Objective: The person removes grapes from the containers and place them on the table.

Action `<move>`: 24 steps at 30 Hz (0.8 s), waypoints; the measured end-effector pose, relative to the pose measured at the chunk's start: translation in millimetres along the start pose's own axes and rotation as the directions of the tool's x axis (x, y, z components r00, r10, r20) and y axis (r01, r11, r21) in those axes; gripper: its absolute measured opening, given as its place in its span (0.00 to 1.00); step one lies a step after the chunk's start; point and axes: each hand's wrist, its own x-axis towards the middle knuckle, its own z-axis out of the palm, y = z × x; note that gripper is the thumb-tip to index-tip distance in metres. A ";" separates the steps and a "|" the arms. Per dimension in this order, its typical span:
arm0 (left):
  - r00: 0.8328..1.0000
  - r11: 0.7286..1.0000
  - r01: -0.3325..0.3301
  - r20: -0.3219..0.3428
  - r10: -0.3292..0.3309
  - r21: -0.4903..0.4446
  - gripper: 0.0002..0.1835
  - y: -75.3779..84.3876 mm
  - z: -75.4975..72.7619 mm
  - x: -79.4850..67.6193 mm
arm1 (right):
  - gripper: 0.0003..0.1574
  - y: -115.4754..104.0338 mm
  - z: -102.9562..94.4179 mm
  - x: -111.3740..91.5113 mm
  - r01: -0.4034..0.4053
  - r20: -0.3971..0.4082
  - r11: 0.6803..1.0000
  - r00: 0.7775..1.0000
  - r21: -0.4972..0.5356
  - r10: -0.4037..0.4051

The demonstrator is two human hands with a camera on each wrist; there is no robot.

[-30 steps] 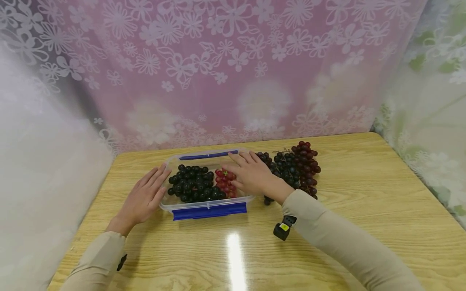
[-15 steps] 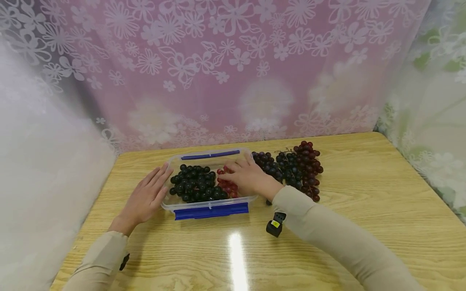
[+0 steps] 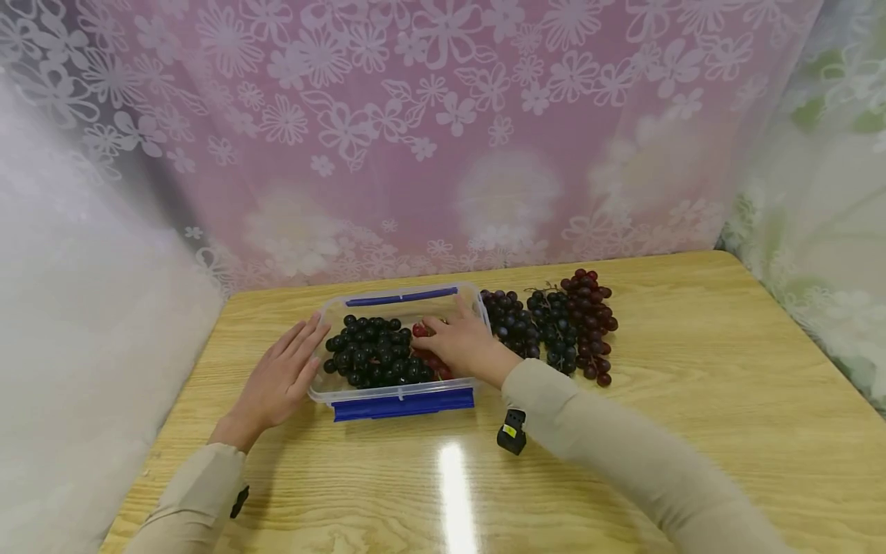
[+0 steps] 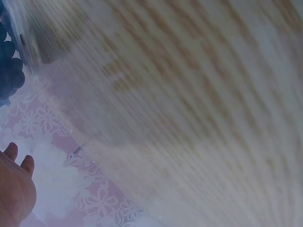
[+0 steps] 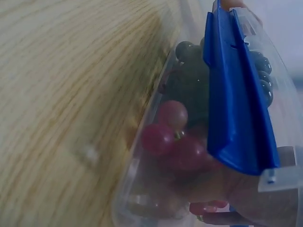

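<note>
A clear plastic box (image 3: 324, 392) with blue clip flaps holds a bunch of black grapes (image 3: 370, 350) at its left. Red grapes (image 3: 443, 372) lie to their right, mostly covered by my right hand (image 3: 465, 344). That hand reaches in over the box's right end, its thumb and fingers bent about the red bunch. Through the box wall in the right wrist view, red grapes (image 5: 182, 151) show near the bottom. My left hand (image 3: 280, 377) lies flat with straight fingers against the left end of the box.
Outside the box on the right lie more bunches: dark purple grapes (image 3: 508, 319), black grapes (image 3: 554, 327) and dark red grapes (image 3: 591, 323). They sit on the wooden table (image 3: 692, 369), close to the box's right wall. A pink flowered curtain (image 3: 415, 154) hangs behind the table.
My right hand has moved left and down onto the red grapes, covering more of them. My left hand has stayed at the box's left end.
</note>
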 end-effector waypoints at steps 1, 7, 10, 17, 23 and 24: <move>1.000 1.000 -0.001 0.001 0.001 -0.001 0.28 0.1 0.4 -0.1 | 0.42 -0.4 0.9 0.3 0.002 0.005 1.000 1.000 -0.005 -0.002; 1.000 1.000 -0.001 -0.007 0.001 -0.007 0.28 0.2 1.9 -0.7 | 0.39 0.5 2.1 -1.0 0.027 -0.063 1.000 0.998 0.003 -0.027; 1.000 1.000 0.001 -0.010 -0.001 -0.007 0.28 0.0 2.2 -0.8 | 0.35 1.8 3.1 -2.1 0.046 -0.124 0.998 0.991 0.032 -0.041; 1.000 1.000 -0.002 -0.020 0.001 -0.008 0.28 0.2 1.6 -1.2 | 0.33 2.0 2.0 -1.9 0.043 -0.134 0.996 0.991 0.079 -0.032; 1.000 1.000 -0.002 -0.015 0.002 -0.008 0.28 0.7 1.8 -0.7 | 0.33 2.2 1.4 -1.7 0.026 -0.089 0.996 0.996 0.090 -0.018; 1.000 1.000 -0.003 -0.016 0.003 -0.007 0.28 0.8 2.2 -0.4 | 0.33 2.7 1.4 -1.6 0.026 -0.087 0.995 0.996 0.093 -0.018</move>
